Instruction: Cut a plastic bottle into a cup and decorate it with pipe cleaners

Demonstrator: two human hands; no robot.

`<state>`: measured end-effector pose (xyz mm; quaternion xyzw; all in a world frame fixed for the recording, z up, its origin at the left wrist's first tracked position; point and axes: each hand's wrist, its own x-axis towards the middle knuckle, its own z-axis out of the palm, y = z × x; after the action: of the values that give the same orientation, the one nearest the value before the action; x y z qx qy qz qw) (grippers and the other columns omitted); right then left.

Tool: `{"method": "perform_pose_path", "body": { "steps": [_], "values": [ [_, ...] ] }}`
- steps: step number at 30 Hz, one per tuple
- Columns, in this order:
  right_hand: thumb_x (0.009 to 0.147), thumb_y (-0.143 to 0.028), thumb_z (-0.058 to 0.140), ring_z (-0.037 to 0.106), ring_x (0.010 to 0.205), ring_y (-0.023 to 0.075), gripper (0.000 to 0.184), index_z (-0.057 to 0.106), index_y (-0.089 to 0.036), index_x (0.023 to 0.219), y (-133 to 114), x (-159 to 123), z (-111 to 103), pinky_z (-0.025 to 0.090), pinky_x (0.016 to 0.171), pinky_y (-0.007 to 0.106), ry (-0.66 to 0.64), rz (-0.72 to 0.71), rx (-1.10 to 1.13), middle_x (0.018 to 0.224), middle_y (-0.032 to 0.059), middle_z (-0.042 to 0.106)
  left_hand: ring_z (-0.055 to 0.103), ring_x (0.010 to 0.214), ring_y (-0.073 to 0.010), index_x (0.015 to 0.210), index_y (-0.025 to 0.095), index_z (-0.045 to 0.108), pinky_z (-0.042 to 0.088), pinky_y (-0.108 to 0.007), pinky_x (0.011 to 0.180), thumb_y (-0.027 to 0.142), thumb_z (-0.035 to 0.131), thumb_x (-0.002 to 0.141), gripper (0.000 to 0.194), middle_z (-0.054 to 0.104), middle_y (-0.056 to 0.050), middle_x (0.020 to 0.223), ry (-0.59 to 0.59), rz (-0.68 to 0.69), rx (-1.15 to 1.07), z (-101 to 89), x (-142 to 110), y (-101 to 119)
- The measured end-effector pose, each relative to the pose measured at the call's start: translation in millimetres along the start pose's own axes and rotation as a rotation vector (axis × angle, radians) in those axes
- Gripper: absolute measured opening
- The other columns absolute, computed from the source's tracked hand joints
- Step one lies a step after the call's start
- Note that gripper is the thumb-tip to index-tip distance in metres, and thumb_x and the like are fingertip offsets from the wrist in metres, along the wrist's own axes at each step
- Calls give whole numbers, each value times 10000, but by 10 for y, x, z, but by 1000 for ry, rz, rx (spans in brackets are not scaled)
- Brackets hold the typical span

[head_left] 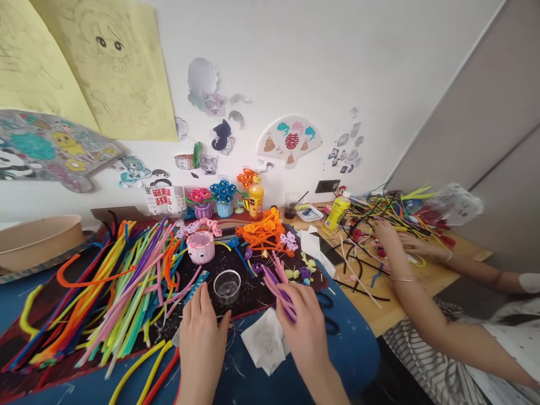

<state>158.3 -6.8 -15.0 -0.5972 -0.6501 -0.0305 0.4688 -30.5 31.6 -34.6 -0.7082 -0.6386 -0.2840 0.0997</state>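
My right hand (301, 318) is closed around a small bundle of pink and purple pipe cleaners (276, 275), their ends poking up past the fingers. My left hand (205, 332) is palm down, thumb spread from the fingers. Its fingertips touch or nearly touch a teal printed tool or tube (199, 283), partly hidden beneath them. Just beyond sits a clear round cup (226, 287). A crumpled white tissue (265, 340) lies between my hands. Behind the cup stands a pink pipe-cleaner pot with googly eyes (201, 248).
Many coloured pipe cleaners (122, 281) are heaped at left, near a beige round container (40, 242). Orange pipe-cleaner pieces (261, 229), flower pots (223, 199) and an orange bottle (256, 198) stand toward the wall. At right, a co-worker's hands (388, 239) work over a cluttered wooden table (392, 309).
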Motion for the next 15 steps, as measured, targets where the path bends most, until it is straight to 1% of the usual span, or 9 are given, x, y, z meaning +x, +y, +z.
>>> {"method": "perform_pose_path", "body": {
  "steps": [2,4,5,6,8,10,11,13,15],
  "values": [
    [887,-171,573,616,908,295,208,626,-198,1086,122,34,-63,525,791,444,-98,31,-160,955,101,653,615,988,-371,1222,-15,558,505,-464,847,270,451,917,431,653,-251,1114,39,8,13,-122,-5,43],
    [841,-172,634,610,852,311,180,638,-197,1019,207,34,-72,511,733,440,-184,50,-255,906,100,644,646,837,-315,1074,86,606,508,-388,707,328,399,954,340,666,-177,950,58,-81,-64,-252,0,117],
    [826,-161,644,608,824,310,154,640,-204,974,236,20,-62,501,706,428,-210,56,-275,881,95,638,641,720,-268,975,143,602,477,-335,611,355,402,957,292,655,-117,837,63,-153,-128,-309,2,162],
    [823,-149,641,606,798,306,123,638,-213,928,257,-1,-49,489,682,414,-224,60,-282,857,88,632,601,599,-222,861,193,573,418,-294,536,381,421,951,258,614,-52,711,65,-210,-185,-357,0,207],
    [853,-149,601,600,746,289,85,627,-230,859,284,-53,-21,460,635,384,-230,68,-272,810,76,622,417,426,-142,647,243,443,286,-251,473,405,457,927,324,413,52,507,65,-268,-275,-422,-13,293],
    [915,-184,532,589,695,268,138,621,-239,824,304,-100,-7,428,588,358,-225,77,-247,754,67,612,232,412,-112,538,241,313,214,-248,485,381,471,897,417,214,83,466,39,-272,-361,-446,-37,363],
    [944,-210,498,581,672,259,183,619,-240,810,312,-117,-8,416,571,350,-222,82,-236,726,63,606,183,437,-111,509,234,274,197,-252,497,351,483,873,435,163,84,480,17,-283,-422,-447,-49,392],
    [984,-253,449,575,658,246,253,615,-239,793,320,-131,-27,410,557,338,-212,95,-208,698,58,605,166,475,-113,477,224,254,179,-259,515,292,525,804,429,144,79,501,-43,-321,-558,-435,-64,445],
    [1001,-272,437,581,679,236,268,619,-230,809,314,-123,-69,430,565,326,-201,112,-182,722,61,628,185,478,-109,457,217,258,162,-264,516,278,563,756,432,154,75,496,-108,-346,-670,-414,-61,499]
  ]
}}
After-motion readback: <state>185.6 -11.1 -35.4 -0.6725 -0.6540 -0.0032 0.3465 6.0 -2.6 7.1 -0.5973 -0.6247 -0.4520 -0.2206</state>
